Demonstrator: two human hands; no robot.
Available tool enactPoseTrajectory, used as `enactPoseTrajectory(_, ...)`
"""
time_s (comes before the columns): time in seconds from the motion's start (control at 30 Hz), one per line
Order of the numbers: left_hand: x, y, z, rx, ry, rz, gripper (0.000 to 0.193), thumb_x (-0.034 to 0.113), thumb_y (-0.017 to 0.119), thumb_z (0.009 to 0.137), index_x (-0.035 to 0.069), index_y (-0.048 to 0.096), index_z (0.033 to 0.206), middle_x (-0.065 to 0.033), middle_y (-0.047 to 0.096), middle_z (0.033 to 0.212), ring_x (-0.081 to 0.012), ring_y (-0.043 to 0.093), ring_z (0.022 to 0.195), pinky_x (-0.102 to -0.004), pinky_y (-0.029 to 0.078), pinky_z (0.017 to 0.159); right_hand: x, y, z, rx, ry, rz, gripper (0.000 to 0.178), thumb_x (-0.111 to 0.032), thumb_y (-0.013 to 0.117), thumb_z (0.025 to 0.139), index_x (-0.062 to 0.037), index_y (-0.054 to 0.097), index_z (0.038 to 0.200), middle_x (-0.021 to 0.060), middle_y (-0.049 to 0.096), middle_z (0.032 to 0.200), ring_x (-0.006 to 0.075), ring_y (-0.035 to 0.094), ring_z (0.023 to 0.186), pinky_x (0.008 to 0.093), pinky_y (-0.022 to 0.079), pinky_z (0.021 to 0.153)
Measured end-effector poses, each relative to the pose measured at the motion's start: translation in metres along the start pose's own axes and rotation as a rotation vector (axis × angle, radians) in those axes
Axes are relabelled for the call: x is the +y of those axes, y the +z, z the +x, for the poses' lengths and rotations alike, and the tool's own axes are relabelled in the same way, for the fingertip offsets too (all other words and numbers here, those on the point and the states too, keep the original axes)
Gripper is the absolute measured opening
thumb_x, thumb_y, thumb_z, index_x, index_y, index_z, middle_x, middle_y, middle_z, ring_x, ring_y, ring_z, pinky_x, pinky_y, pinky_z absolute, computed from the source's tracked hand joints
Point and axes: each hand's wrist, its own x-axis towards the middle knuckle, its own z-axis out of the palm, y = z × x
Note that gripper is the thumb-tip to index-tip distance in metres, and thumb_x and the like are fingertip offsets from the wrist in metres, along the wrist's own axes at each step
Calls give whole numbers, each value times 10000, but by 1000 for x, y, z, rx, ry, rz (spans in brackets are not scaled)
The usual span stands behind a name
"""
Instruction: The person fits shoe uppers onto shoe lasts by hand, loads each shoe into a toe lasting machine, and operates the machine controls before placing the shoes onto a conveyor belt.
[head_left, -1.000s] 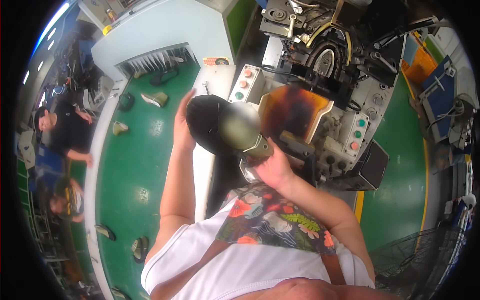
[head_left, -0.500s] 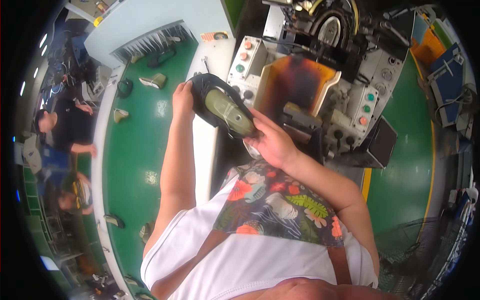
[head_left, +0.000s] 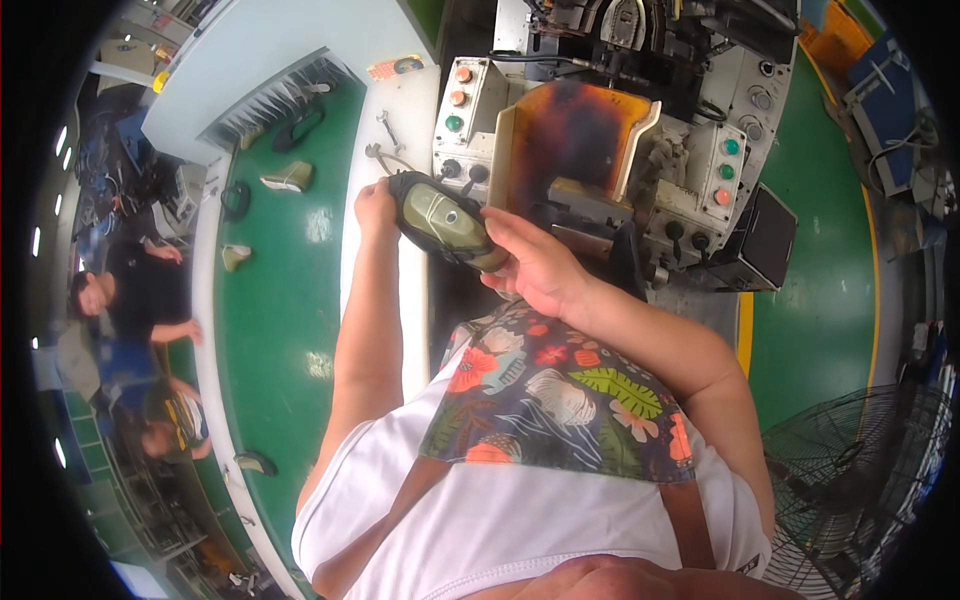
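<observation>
Shoe [head_left: 440, 212]: upper middle of the frame.
Left hand [head_left: 376, 210]: closed on its black edge.
Right hand [head_left: 540, 268]: half curled round its lower end.
Drop: my light right grip could slip.

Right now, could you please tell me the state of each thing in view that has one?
Dark shoe upper: fitted around the green shoe last
Left hand: closed on the upper's left end
Right hand: curled around the other end
Wrench: lying on the white ledge
Amber shield: stained dark
Panel buttons: lit or unlit, cannot tell
Wire fan: spinning or still, cannot tell
Floral apron: worn over the white shirt
</observation>
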Motion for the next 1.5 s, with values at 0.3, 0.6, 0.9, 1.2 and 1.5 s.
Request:
enactPoseTrajectory(0.3, 104, 40, -81, -334, 348, -137, 230, 201, 640, 965, -27, 667, 977, -80, 674, 852, -139, 602, 782, -294, 496, 747, -17, 6, 15, 80, -406, -464, 643, -353, 615, 1014, -7, 365, 1495, 98, 576, 1295, 162, 551, 1185, 322, 432, 1033)
enactPoseTrajectory(0.6, 192, 59, -143, -568, 476, -260, 193, 194, 666, 978, 6, 633, 948, -8, 650, 807, -55, 554, 731, -218, 460, 656, -68, 17, -2, -70, -632, -484, 568, -263, 690, 950, -30, 460, 1413, 60, 597, 1216, 131, 575, 1106, 306, 475, 964)
enactPoseTrajectory(0.9, 225, 73, -195, -933, 38, -590, 258, 251, 610, 1007, 32, 691, 1119, 28, 684, 885, -30, 573, 733, -180, 436, 618, -80, -16, -31, -379, -571, 52, 751, -319, 783, 816, -13, 471, 1427, 143, 633, 1252, 229, 662, 1088, 363, 554, 948)
enactPoseTrajectory(1.2, 218, 73, -255, -1351, 391, -275, 442, -1, 713, 901, 7, 593, 1326, -52, 671, 925, -81, 635, 671, -209, 515, 499, -49, -58, -54, -87, -638, 34, 357, -385, 632, 964, -185, 526, 1241, 43, 604, 1171, 91, 629, 894, 222, 525, 633)
enactPoseTrajectory(1.5, 239, 76, -209, -1195, 305, -119, 384, 330, 635, 984, -9, 681, 1158, -71, 696, 863, -150, 649, 792, -309, 537, 707, -56, -8, -60, 101, -679, 231, 528, -406, 550, 1004, -40, 487, 1380, 82, 654, 1101, 165, 678, 905, 272, 558, 760)
